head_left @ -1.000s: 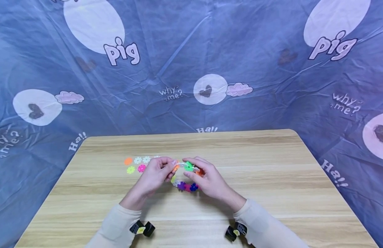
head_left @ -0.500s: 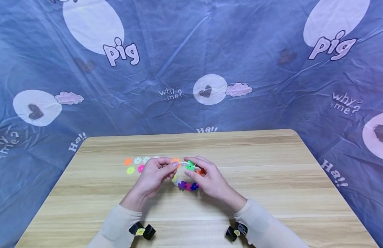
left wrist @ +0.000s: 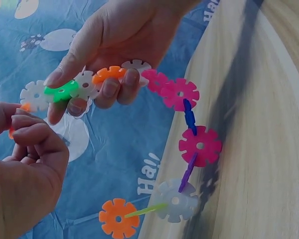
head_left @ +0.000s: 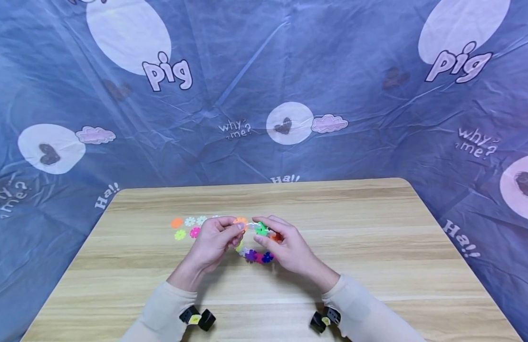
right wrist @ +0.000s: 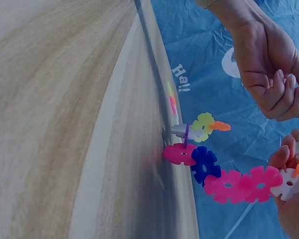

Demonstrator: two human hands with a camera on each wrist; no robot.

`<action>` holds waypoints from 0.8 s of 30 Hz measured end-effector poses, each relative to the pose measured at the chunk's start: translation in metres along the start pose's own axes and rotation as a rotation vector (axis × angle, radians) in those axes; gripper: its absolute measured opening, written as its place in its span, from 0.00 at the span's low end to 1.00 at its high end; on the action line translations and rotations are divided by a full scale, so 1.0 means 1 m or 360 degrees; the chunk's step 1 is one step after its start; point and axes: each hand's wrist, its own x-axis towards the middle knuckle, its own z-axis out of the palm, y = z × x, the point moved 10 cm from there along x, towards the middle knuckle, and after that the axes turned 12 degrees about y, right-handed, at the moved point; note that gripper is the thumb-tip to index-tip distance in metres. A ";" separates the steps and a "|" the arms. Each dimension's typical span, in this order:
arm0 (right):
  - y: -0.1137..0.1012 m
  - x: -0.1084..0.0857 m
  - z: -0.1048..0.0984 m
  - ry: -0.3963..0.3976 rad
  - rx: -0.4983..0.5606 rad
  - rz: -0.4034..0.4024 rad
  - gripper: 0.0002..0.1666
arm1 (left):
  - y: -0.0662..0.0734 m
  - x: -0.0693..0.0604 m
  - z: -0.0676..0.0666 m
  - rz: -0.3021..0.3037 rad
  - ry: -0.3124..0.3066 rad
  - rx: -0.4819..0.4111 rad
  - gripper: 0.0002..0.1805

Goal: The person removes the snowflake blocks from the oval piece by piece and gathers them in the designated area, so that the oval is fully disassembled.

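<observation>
My left hand pinches an orange notched flower disc between thumb and fingers. Beside it, my right hand grips a chain of interlocking discs, its thumb and fingers on a green disc. A white disc sits between the orange and green ones; the left fingers partly hide where orange and white meet. From the right hand the chain hangs in a curve through pink discs, a blue disc, a purple disc, a whitish disc and a yellow-green disc, ending in another orange disc.
Loose discs lie on the wooden table left of my hands: an orange disc, white discs, a yellow-green disc and a pink disc. A blue printed cloth hangs behind the table.
The orange disc in my left fingers has turned from nearly edge-on to facing the head camera more, then shifted slightly left. Both hands stay nearly in place; the hanging chain sways a little.
</observation>
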 end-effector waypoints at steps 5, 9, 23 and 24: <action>0.000 0.001 -0.001 0.0001 -0.0001 0.0005 0.26 | 0.001 0.001 -0.004 -0.0017 -0.0001 -0.0034 0.12; 0.001 0.002 -0.003 0.0008 -0.0001 0.0011 0.25 | 0.004 0.001 -0.014 0.0007 0.0056 0.0012 0.09; 0.000 0.002 -0.008 0.0014 -0.0006 0.0017 0.25 | -0.001 0.009 -0.060 0.0003 0.0238 0.0581 0.12; -0.001 0.003 -0.008 0.0017 -0.0005 0.0007 0.25 | -0.001 0.010 -0.064 0.0003 0.0259 0.0632 0.12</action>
